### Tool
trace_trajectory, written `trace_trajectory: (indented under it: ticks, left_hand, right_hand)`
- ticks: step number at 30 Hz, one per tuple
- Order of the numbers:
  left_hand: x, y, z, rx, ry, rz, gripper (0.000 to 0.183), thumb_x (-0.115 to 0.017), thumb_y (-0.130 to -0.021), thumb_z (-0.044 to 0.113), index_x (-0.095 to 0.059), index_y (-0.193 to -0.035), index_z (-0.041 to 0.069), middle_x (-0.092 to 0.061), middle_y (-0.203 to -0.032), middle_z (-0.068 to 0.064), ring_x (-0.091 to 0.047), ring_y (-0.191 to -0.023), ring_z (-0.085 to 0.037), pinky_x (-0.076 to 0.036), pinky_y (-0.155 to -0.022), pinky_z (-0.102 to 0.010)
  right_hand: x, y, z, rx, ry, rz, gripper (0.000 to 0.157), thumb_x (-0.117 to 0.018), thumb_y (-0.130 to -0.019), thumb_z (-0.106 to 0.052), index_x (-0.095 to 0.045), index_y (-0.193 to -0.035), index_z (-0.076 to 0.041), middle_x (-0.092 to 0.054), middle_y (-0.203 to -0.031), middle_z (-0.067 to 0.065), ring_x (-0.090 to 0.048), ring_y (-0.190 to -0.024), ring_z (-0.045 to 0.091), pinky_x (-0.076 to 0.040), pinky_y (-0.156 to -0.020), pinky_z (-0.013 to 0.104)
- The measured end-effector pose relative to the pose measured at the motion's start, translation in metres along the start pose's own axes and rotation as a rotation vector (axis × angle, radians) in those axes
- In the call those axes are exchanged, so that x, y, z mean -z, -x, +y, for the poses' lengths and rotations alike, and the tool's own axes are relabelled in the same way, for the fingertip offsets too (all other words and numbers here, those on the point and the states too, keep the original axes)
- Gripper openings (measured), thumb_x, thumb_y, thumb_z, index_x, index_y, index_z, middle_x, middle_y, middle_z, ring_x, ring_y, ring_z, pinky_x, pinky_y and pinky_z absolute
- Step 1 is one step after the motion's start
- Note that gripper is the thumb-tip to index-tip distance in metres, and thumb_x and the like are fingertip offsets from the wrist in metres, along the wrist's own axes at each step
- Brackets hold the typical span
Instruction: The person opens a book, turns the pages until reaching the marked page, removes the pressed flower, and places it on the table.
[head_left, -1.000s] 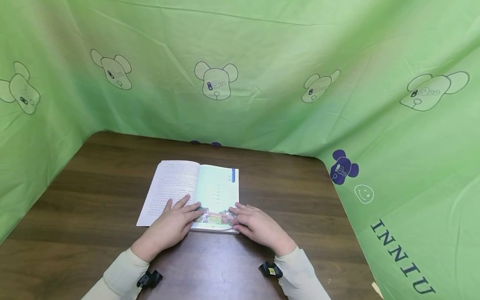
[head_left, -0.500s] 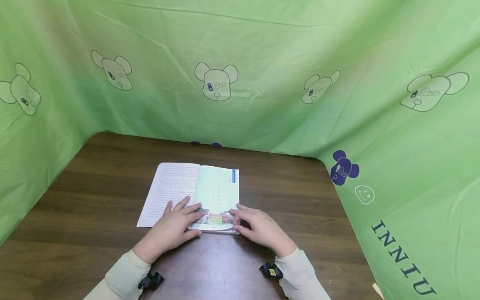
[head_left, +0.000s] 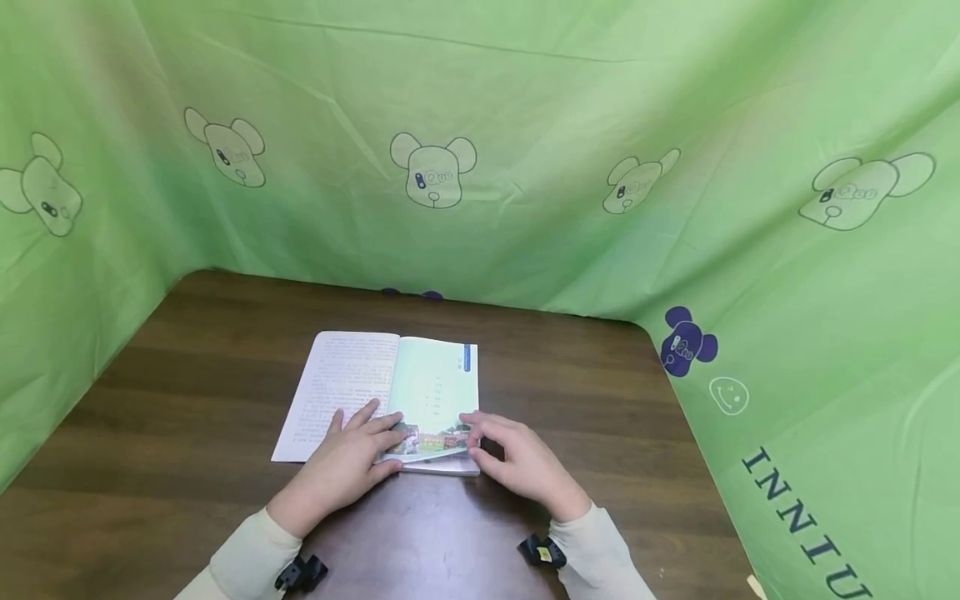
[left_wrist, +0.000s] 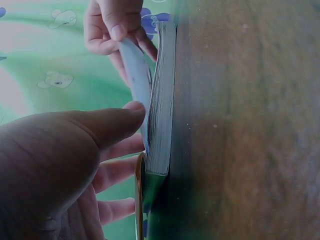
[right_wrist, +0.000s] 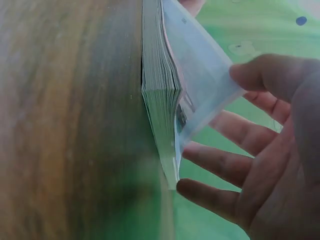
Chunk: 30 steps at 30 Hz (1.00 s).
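Observation:
An open book (head_left: 352, 367) lies on the table in the head view, with dense print on its left side and a pale green page (head_left: 427, 375) with a picture strip on its right. My left hand (head_left: 341, 462) rests with spread fingers across the book's lower middle, thumb at the near edge. At the lower right corner, my right hand (head_left: 521, 458) pinches the page between thumb and fingers. In the right wrist view that page (right_wrist: 205, 70) bows up from the thick page block (right_wrist: 160, 85). The left wrist view shows the lifted corner above the stack too.
The dark wooden table (head_left: 585, 392) extends around the book. Green cloth (head_left: 525, 233) printed with bear heads hangs along the back and both sides. A black wrist camera (head_left: 302, 573) sits on the left sleeve, another camera (head_left: 542, 551) on the right.
My right fingers have drawn together on the page corner, and the page has lifted off the stack. My left thumb has spread away from its fingers to the book's near edge.

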<state>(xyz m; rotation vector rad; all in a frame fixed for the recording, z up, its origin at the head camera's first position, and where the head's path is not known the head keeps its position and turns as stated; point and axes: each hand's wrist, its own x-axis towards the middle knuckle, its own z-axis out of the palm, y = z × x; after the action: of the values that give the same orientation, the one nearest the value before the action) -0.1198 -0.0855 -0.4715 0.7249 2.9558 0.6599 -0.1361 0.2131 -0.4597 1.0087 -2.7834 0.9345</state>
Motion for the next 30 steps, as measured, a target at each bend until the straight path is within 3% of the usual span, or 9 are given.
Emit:
trace_trajectory:
  ticks: [5, 10, 14, 16, 19, 23, 26, 30]
  left_hand:
    - [-0.0041, 0.0008, -0.0019, -0.014, -0.026, 0.029, 0.037, -0.067, -0.100, 0.035, -0.069, -0.135, 0.026, -0.059, -0.148, 0.002, -0.037, -0.150, -0.036, -0.024, -0.110, -0.080]
    - [-0.0062, 0.0001, -0.0035, -0.015, -0.024, 0.063, 0.033, -0.065, -0.101, 0.030, -0.070, -0.133, 0.025, -0.062, -0.145, 0.002, -0.040, -0.148, -0.035, -0.027, -0.108, -0.079]
    - [-0.0054, 0.0001, -0.0032, -0.003, -0.008, 0.099, 0.037, -0.065, -0.100, 0.025, -0.066, -0.137, 0.019, -0.063, -0.143, -0.002, -0.045, -0.145, -0.035, -0.029, -0.108, -0.078]
    - [-0.0049, 0.0001, -0.0034, 0.007, 0.010, 0.124, 0.046, -0.067, -0.098, 0.023, -0.060, -0.143, 0.016, -0.062, -0.144, -0.006, -0.047, -0.143, -0.034, -0.031, -0.108, -0.077]
    - [-0.0047, -0.0001, -0.0048, 0.018, 0.033, 0.179, 0.071, -0.069, -0.094, 0.020, -0.038, -0.158, 0.012, -0.058, -0.148, -0.013, -0.052, -0.139, -0.035, -0.035, -0.108, -0.073]
    - [-0.0046, -0.0012, -0.0070, -0.018, 0.050, 0.295, 0.103, -0.072, -0.087, 0.013, -0.005, -0.164, 0.004, -0.048, -0.153, -0.025, -0.051, -0.137, -0.042, -0.041, -0.108, -0.064]
    - [-0.0040, -0.0019, -0.0082, -0.053, 0.029, 0.360, 0.112, -0.074, -0.082, 0.011, 0.003, -0.163, 0.002, -0.030, -0.162, -0.028, -0.037, -0.146, -0.045, -0.037, -0.112, -0.062]
    - [-0.0023, -0.0023, -0.0093, -0.071, -0.045, 0.395, 0.115, -0.076, -0.079, 0.015, 0.002, -0.164, 0.004, -0.003, -0.172, -0.018, -0.010, -0.156, -0.043, -0.020, -0.117, -0.070]
  right_hand:
    - [-0.0019, 0.0000, -0.0013, 0.022, 0.051, 0.121, 0.011, -0.071, -0.096, -0.017, -0.066, -0.103, -0.024, -0.064, -0.140, -0.005, -0.061, -0.131, 0.016, -0.052, -0.103, 0.044]
    - [-0.0016, -0.0006, -0.0007, -0.008, 0.061, 0.250, 0.033, -0.078, -0.092, -0.018, -0.066, -0.123, -0.016, -0.063, -0.142, -0.005, -0.060, -0.131, 0.016, -0.050, -0.106, 0.042]
    - [-0.0017, -0.0015, 0.0008, -0.036, 0.049, 0.269, 0.037, -0.079, -0.091, -0.019, -0.066, -0.125, -0.011, -0.063, -0.140, -0.003, -0.060, -0.130, 0.017, -0.049, -0.107, 0.043]
    - [-0.0020, -0.0017, 0.0010, -0.053, 0.057, 0.243, 0.035, -0.078, -0.092, -0.021, -0.067, -0.123, -0.011, -0.064, -0.140, -0.003, -0.061, -0.129, 0.017, -0.050, -0.106, 0.043]
    - [-0.0026, -0.0017, 0.0016, -0.055, 0.083, 0.186, 0.030, -0.077, -0.093, -0.023, -0.068, -0.120, -0.013, -0.064, -0.140, -0.003, -0.062, -0.128, 0.017, -0.051, -0.105, 0.042]
    - [-0.0033, -0.0015, 0.0033, 0.022, 0.129, 0.071, 0.035, -0.075, -0.094, -0.024, -0.069, -0.126, -0.013, -0.063, -0.142, 0.002, -0.058, -0.134, 0.021, -0.044, -0.113, 0.046]
    - [-0.0044, -0.0006, 0.0053, 0.103, 0.156, -0.047, 0.043, -0.071, -0.097, -0.028, -0.065, -0.136, -0.011, -0.058, -0.149, 0.006, -0.051, -0.142, 0.025, -0.035, -0.118, 0.052]
    - [-0.0048, 0.0014, 0.0073, 0.144, 0.163, -0.149, 0.054, -0.069, -0.098, -0.035, -0.058, -0.145, -0.012, -0.050, -0.157, 0.005, -0.042, -0.148, 0.027, -0.028, -0.121, 0.056]
